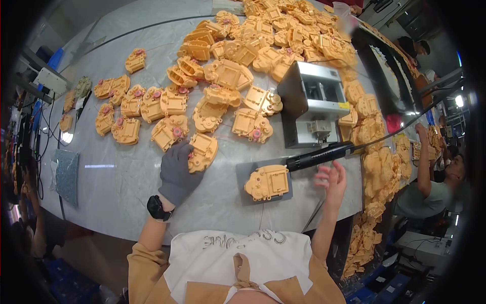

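Observation:
My left hand [179,168], in a grey glove, grips a yellow-orange plastic housing [203,152] by its left edge, at the near end of a group of like housings. My bare right hand [331,181] is raised with its fingers apart and nothing in them. Just beyond it lies a black cylindrical electric tool [320,155] with a cable, which looks like an electric screwdriver. Another yellow-orange housing [267,183] rests on a dark square pad [245,197] between my hands, close to the tool's left end.
A black and silver bench machine [315,91] stands behind the tool. Many housings are heaped at the far side [298,25] and along the right edge [377,162]. A bluish bag [67,176] lies at the left. A co-worker [430,185] sits at the right.

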The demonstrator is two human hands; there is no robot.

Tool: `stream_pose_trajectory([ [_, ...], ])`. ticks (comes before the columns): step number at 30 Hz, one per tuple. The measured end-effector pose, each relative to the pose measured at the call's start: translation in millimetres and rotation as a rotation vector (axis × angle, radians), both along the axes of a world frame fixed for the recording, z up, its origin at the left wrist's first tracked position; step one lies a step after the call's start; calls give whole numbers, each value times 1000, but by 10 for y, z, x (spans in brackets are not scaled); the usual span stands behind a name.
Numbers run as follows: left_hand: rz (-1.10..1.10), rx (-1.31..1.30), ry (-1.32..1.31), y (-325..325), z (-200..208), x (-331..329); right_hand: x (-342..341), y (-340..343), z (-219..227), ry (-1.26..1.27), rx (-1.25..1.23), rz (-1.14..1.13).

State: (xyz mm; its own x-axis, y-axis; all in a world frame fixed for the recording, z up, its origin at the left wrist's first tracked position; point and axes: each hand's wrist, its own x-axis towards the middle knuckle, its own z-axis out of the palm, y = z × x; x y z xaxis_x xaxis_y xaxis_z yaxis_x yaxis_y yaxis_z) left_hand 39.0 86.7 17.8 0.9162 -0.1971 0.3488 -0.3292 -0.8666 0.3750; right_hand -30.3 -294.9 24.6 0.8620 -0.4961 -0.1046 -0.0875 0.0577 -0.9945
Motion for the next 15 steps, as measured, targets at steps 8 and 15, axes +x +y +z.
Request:
stream_pose_trajectory([
  [8, -249, -167, -15, -527, 799, -583, 498, 328, -98, -135, 407, -185],
  [15, -598, 82, 107, -1267, 566, -318, 27, 509, 442, -656, -127, -387],
])
